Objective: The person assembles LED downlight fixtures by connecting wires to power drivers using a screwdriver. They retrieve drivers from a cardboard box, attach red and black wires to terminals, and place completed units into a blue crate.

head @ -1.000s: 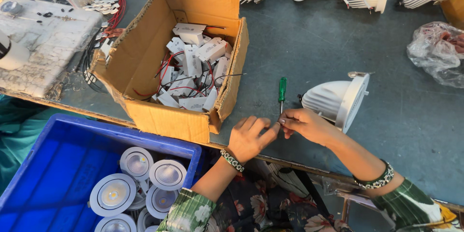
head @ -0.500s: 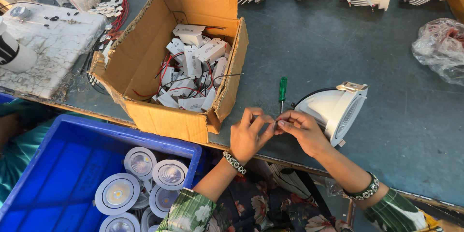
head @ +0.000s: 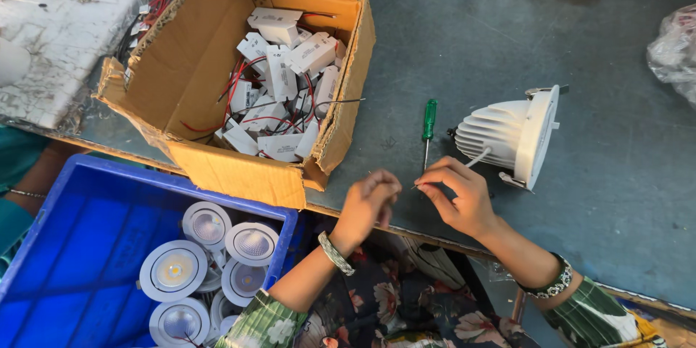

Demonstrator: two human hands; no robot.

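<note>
The left hand (head: 370, 199) and right hand (head: 455, 192) are close together, pinching a thin wire (head: 475, 159). The white lamp (head: 511, 134) lies on its side just past the right hand, by the green screwdriver (head: 429, 123).

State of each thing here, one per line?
Left hand: fingers pinched, at the table edge.
Right hand: pinching the lamp's thin wire.
Lamp: on its side.
Screwdriver: lying flat, untouched.
Box: open, holds white drivers.
Crate: holds lamps face up.
</note>
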